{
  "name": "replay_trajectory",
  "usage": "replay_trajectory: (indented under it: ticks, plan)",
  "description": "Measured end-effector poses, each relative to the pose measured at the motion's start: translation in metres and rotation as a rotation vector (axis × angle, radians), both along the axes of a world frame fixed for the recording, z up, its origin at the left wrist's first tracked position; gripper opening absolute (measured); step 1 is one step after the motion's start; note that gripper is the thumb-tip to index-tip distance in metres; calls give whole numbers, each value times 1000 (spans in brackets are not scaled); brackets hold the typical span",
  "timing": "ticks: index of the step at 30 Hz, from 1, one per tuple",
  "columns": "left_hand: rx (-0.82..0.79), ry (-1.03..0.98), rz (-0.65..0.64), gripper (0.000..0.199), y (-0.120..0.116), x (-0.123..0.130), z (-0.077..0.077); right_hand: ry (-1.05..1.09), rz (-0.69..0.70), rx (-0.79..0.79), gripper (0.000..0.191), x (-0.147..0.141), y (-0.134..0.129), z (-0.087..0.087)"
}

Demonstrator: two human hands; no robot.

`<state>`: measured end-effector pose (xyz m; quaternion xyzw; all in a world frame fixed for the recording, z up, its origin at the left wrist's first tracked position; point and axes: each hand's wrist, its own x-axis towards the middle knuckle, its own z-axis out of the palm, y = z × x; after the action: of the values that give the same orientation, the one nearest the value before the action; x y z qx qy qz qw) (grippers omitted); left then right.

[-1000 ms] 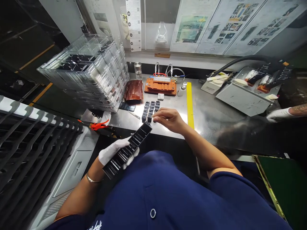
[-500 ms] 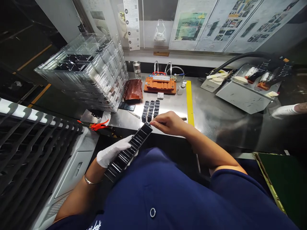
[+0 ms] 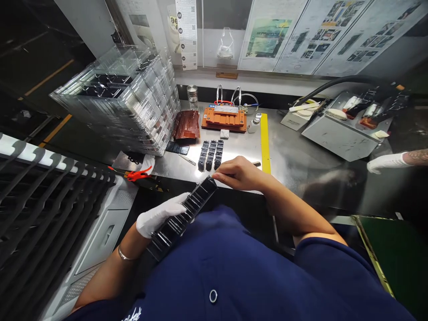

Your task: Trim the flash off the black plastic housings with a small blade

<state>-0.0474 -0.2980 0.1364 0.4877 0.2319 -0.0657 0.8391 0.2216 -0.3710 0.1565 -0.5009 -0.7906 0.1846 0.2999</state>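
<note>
My left hand [image 3: 163, 214], in a white glove, is wrapped round a long black slotted tray [image 3: 182, 218], which slants up to the right in front of my chest. My right hand [image 3: 234, 173] is bare, its thumb and forefinger pinched at the upper right end of that tray; whether something small sits between the fingertips is too small to tell. Beyond the tray, three short black strips [image 3: 210, 155] lie side by side on the metal bench [image 3: 287, 151]. Behind them are a small white block [image 3: 224, 134] and an orange fixture [image 3: 224, 118].
Stacked clear trays [image 3: 133, 102] stand at the left, beside a brown pouch [image 3: 186, 125]. A glass jar [image 3: 192, 96], a small bottle [image 3: 253, 125] and a yellow strip [image 3: 265, 142] are on the bench. At the right are a grey machine [image 3: 344, 127] and another person's gloved hand [image 3: 388, 162].
The black tray and my left hand have shifted slightly to the right. My right hand stays at the tray's end. The other person's gloved hand has moved left, further into view.
</note>
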Motion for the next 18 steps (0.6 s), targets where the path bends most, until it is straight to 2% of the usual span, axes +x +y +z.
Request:
replay_trajectory:
  ticks: [7,13,15,18]
  plan:
    - [-31,13,14,44,-3,2,0,-36,79,-17,46,6,-4,-1]
    - [-123,-44,113,44,2,-11,-5,-15,192,-108,44,7,-13,-9]
    - [-146,-47,127,42,3,-13,-7,81,118,-84,44,4,-13,-11]
    - [-162,-57,136,40,1,-9,-8,258,-133,19,47,-8,-11,-18]
